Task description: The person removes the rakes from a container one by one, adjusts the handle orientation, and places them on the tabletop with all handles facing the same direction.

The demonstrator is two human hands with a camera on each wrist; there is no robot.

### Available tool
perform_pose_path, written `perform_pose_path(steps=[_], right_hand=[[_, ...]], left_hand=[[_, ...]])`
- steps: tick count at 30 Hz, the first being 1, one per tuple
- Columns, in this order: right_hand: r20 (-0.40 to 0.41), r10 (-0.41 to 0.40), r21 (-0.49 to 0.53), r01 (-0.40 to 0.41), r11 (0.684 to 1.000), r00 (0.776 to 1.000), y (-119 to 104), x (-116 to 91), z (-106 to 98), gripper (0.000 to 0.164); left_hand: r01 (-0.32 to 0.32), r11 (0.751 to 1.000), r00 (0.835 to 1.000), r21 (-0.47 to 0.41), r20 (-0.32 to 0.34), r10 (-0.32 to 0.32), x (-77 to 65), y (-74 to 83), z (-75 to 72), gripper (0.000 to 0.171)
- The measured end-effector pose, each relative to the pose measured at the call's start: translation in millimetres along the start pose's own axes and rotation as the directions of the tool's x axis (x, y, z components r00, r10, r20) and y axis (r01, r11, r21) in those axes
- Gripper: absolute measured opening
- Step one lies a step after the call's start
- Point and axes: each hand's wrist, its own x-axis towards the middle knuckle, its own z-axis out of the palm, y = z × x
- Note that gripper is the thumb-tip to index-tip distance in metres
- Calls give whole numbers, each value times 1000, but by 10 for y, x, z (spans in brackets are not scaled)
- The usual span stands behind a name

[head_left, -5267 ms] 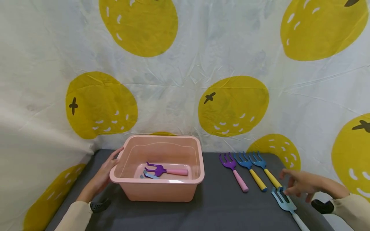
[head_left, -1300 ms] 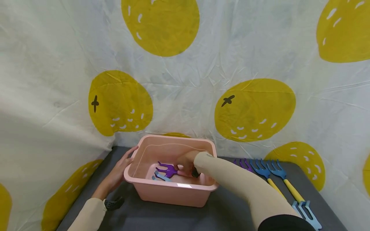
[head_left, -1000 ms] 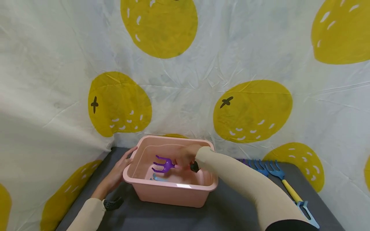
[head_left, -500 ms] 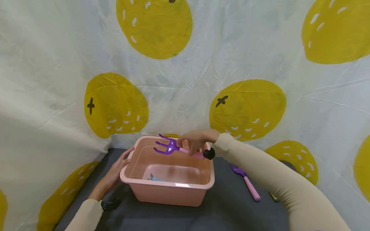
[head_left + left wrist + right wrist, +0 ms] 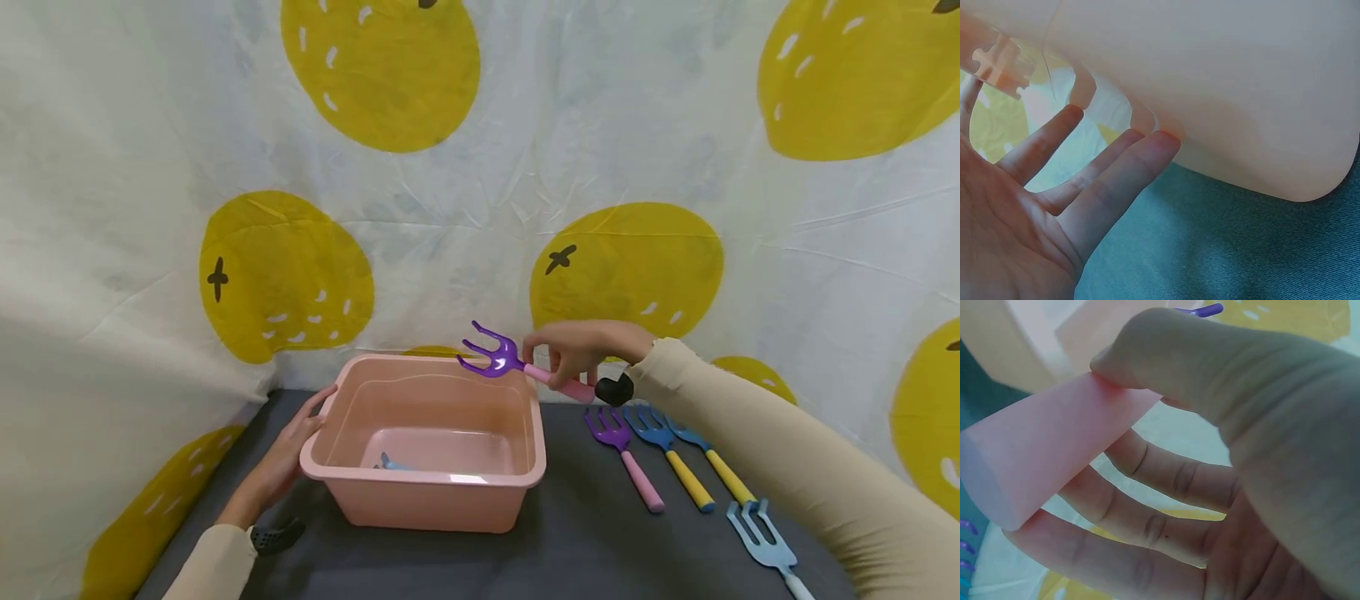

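My right hand [image 5: 573, 350] pinches the pink handle of a purple garden hand fork [image 5: 502, 358], raised over the right rear rim of the pink bin [image 5: 423, 504]. The fork's tines point left. In the right wrist view the thumb lies on top of the handle [image 5: 1054, 437], with the fingers below. My left hand [image 5: 281, 458] rests at the bin's left side. Its nearly straight fingers [image 5: 1116, 181] touch the outer wall in the left wrist view. Inside the bin, a light blue piece [image 5: 392, 462] shows near the front, mostly hidden by the wall.
Right of the bin, a second purple fork [image 5: 637, 475] lies beside a blue fork [image 5: 686, 475] with a yellow handle and another like it [image 5: 727, 475], partly under my sleeve. A pale blue fork [image 5: 765, 542] lies nearer. A patterned cloth [image 5: 480, 275] hangs behind the dark table [image 5: 450, 567].
My right hand reached into the bin, took hold of the purple fork and lifted it up and to the right. The left hand has stayed at the bin's side.
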Motion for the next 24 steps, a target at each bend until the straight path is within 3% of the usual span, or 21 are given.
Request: perform_pose_path(steps=[12, 18, 24], right_hand=[[-70, 93, 161, -81, 984, 993, 515, -596, 128, 50], [-75, 140, 241, -118, 963, 987, 750, -831, 287, 53], [-105, 143, 305, -105, 947, 984, 982, -1077, 484, 46]], left_hand=[[16, 999, 1000, -30, 7, -16, -22, 9, 4, 59], [6, 1000, 1000, 2, 6, -6, -19, 13, -1, 60], [8, 1000, 1000, -3, 15, -8, -32, 25, 3, 60]])
